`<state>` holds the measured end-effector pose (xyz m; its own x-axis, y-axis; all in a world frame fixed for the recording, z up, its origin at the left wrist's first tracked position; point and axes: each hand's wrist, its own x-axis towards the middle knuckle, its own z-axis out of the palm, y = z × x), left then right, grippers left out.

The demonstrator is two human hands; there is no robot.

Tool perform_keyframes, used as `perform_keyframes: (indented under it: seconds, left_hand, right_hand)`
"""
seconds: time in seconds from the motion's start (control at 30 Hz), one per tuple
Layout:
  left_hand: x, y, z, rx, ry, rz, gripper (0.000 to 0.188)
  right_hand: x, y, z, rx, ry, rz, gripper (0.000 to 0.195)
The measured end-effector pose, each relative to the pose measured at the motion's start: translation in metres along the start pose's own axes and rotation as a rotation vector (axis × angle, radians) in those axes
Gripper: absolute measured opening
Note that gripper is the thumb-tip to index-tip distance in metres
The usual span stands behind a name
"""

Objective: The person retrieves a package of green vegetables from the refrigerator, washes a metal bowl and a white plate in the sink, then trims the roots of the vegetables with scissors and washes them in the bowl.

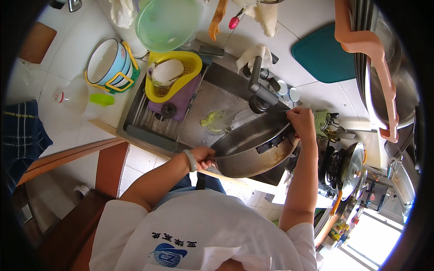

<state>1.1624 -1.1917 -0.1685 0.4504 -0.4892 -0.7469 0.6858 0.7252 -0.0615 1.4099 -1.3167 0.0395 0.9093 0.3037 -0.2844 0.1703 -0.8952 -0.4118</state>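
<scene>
A large metal pot (257, 152) is tilted over the sink (203, 91), its mouth turned towards the basin. My left hand (202, 158) grips its rim at the near left side, a pale bangle on the wrist. At the opposite side my right hand (301, 121) holds the rim. Water runs from the pot's lower lip into the basin, by a yellow-green drain strainer (213, 121). Above the pot's far side is the dark faucet (260, 81), with a cloth (256, 56) draped over it.
A yellow strainer basket (195, 62) holding a white vegetable sits over the rack at the left of the sink, above a purple board (190, 91) and a steel scrubber (168, 110). Two small cups (292, 94) stand behind the faucet. A lidded wok (352, 169) is at the right.
</scene>
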Motion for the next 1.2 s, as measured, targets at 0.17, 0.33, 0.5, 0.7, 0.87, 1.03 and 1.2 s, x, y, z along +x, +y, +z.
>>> perform_keyframes:
  seconds: [0.17, 0.33, 0.5, 0.7, 0.87, 1.03, 1.2]
  left_hand:
    - [-0.021, 0.003, 0.02, 0.1, 0.069, 0.051, 0.017]
    - [-0.045, 0.018, 0.015, 0.181, 0.256, 0.208, 0.02]
    - [-0.075, 0.024, 0.034, 0.225, 0.441, 0.373, 0.021]
    - [-0.061, 0.012, 0.036, 0.265, 0.533, 0.518, 0.044]
    - [-0.046, -0.003, 0.039, 0.379, 0.686, 0.639, 0.05]
    - [-0.033, 0.003, 0.036, 0.506, 0.749, 0.721, 0.048]
    - [-0.011, 0.004, 0.036, 0.707, 0.82, 0.82, 0.055]
  right_hand:
    - [0.006, 0.066, -0.002, 0.501, 0.04, 0.089, 0.023]
    - [0.019, 0.194, 0.099, 0.432, 0.159, 0.479, 0.025]
    - [0.03, 0.228, 0.242, 0.611, -0.079, 0.593, 0.024]
    - [0.031, 0.244, 0.298, 0.749, -0.104, 0.617, 0.022]
    - [0.031, 0.275, 0.26, 0.628, -0.001, 0.56, 0.022]
    - [-0.005, 0.273, 0.199, 0.266, 0.401, 0.416, 0.019]
    - [-0.037, 0.263, 0.17, 0.474, 0.578, 0.378, 0.016]
